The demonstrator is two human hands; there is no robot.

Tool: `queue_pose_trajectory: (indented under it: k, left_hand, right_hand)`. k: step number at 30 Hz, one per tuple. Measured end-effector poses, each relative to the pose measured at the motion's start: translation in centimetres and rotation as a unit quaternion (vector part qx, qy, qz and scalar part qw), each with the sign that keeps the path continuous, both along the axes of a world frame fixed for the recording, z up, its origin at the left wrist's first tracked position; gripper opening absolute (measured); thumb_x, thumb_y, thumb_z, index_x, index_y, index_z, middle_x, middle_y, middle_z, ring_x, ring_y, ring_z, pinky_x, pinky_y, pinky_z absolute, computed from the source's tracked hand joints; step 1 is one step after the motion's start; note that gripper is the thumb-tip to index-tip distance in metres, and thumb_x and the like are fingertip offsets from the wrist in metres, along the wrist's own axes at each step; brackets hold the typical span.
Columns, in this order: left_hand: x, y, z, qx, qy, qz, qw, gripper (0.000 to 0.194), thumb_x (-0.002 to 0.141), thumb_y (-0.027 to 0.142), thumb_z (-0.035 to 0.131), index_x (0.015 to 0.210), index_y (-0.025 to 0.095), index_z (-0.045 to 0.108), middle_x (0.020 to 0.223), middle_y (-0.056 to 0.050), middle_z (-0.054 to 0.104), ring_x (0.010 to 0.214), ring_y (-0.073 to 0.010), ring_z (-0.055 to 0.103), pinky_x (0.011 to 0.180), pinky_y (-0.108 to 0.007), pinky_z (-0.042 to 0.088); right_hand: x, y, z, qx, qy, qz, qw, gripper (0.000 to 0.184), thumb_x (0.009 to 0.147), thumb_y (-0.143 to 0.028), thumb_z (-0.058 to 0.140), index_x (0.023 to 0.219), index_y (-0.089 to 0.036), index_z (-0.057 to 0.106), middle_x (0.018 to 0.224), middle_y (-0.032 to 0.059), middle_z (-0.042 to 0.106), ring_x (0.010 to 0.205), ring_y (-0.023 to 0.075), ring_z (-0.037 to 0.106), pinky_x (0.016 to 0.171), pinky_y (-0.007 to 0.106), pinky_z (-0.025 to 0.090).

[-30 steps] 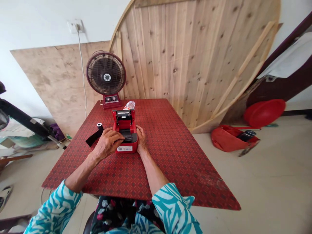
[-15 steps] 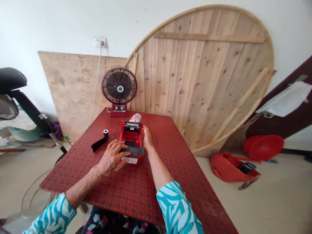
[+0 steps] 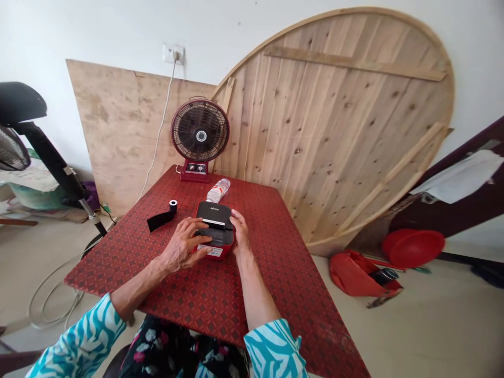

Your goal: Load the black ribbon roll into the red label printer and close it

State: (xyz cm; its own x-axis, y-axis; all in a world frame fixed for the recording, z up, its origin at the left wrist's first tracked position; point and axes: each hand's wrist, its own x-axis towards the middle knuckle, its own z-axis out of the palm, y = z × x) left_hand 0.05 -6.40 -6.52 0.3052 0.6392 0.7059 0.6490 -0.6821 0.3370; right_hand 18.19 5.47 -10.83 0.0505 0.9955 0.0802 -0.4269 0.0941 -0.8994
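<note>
A small red and black label printer stands on the table in front of me, its black lid down or nearly down over the red body. My left hand holds the printer's front left corner, fingers on the dark top and thumb against the labelled front. At the opposite side, my right hand grips the right edge, fingertips on the lid and thumb low by the body. A black ribbon roll with a white core lies to the left, its loose strip trailing over the tabletop.
Behind the printer a clear plastic bottle lies on the red patterned table. A dark red fan stands at the table's far edge. A round wooden board leans on the wall. A red bag lies on the floor at right.
The printer's raised lid has come down, covering the red inside. My right hand has come forward along the side with it. My left hand stays on the front left corner.
</note>
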Motion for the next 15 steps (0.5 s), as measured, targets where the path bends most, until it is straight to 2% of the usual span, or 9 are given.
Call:
queue_pose_trajectory:
  k: [2,4,6,8,10,11,13,15]
  left_hand:
    - [-0.1,0.8,-0.1,-0.054,-0.121,0.015,0.991,0.026,0.091,0.037,0.053,0.107,0.024,0.070,0.121,-0.010,0.062,0.122,-0.0265,0.052,0.104,-0.047,0.039]
    - [0.0,2.1,-0.1,-0.135,-0.267,0.046,0.953,0.031,0.091,0.039,0.052,0.111,0.022,0.068,0.122,-0.010,0.063,0.118,-0.0252,0.055,0.103,-0.044,0.042]
    - [0.2,3.5,-0.1,-0.229,-0.401,0.055,0.885,0.035,0.086,0.039,0.058,0.115,0.019,0.065,0.118,-0.010,0.065,0.113,-0.0250,0.059,0.100,-0.041,0.044]
    - [0.6,4.9,-0.1,-0.316,-0.509,0.039,0.799,0.042,0.079,0.035,0.066,0.117,0.017,0.063,0.108,-0.009,0.070,0.101,-0.0234,0.064,0.090,-0.036,0.049]
    - [1.0,5.8,-0.2,-0.374,-0.581,0.026,0.722,0.047,0.073,0.028,0.070,0.117,0.014,0.061,0.093,-0.007,0.072,0.081,-0.0194,0.067,0.074,-0.029,0.051]
    - [1.1,6.1,-0.3,-0.389,-0.602,0.024,0.696,0.050,0.070,0.025,0.071,0.118,0.014,0.061,0.087,-0.006,0.072,0.072,-0.0171,0.066,0.066,-0.027,0.050]
    - [1.2,6.5,-0.5,-0.395,-0.625,0.023,0.673,0.054,0.066,0.020,0.071,0.118,0.014,0.059,0.087,-0.005,0.072,0.063,-0.0140,0.063,0.057,-0.024,0.047]
    - [1.1,6.6,-0.7,-0.388,-0.631,0.018,0.671,0.057,0.063,0.017,0.071,0.119,0.015,0.058,0.100,-0.007,0.071,0.069,-0.0138,0.065,0.059,-0.023,0.048]
  right_hand:
    - [-0.2,-0.2,-0.2,-0.020,0.014,-0.006,1.000,0.039,0.063,-0.033,0.071,0.100,-0.024,0.066,0.093,-0.0015,0.074,0.083,0.0160,0.067,0.077,0.031,0.053]
    - [-0.3,-0.3,-0.3,-0.035,0.020,-0.006,0.999,0.041,0.063,-0.034,0.071,0.102,-0.025,0.065,0.093,-0.0012,0.073,0.083,0.0161,0.067,0.077,0.032,0.053]
    - [-0.3,-0.3,-0.4,-0.035,0.018,-0.005,0.999,0.042,0.064,-0.036,0.070,0.104,-0.024,0.064,0.093,-0.0009,0.073,0.083,0.0164,0.067,0.077,0.032,0.053]
    - [-0.4,-0.3,-0.4,-0.034,0.011,-0.007,0.999,0.044,0.065,-0.037,0.069,0.106,-0.024,0.064,0.092,-0.0004,0.073,0.083,0.0168,0.067,0.077,0.033,0.053]
    - [-0.4,-0.3,-0.3,-0.035,0.004,-0.012,0.999,0.045,0.065,-0.038,0.069,0.107,-0.024,0.063,0.094,0.0004,0.073,0.084,0.0174,0.067,0.077,0.034,0.053]
    - [-0.5,-0.4,-0.3,-0.036,0.000,-0.014,0.999,0.045,0.065,-0.038,0.068,0.107,-0.024,0.063,0.095,0.0008,0.073,0.084,0.0176,0.067,0.077,0.034,0.053]
    - [-0.7,-0.5,-0.3,-0.041,-0.001,-0.020,0.999,0.046,0.065,-0.039,0.068,0.108,-0.024,0.063,0.097,0.0014,0.073,0.086,0.0180,0.067,0.077,0.034,0.053]
    - [-0.8,-0.6,-0.2,-0.050,0.006,-0.027,0.998,0.046,0.064,-0.039,0.067,0.108,-0.024,0.062,0.101,0.0018,0.072,0.087,0.0181,0.066,0.078,0.034,0.053]
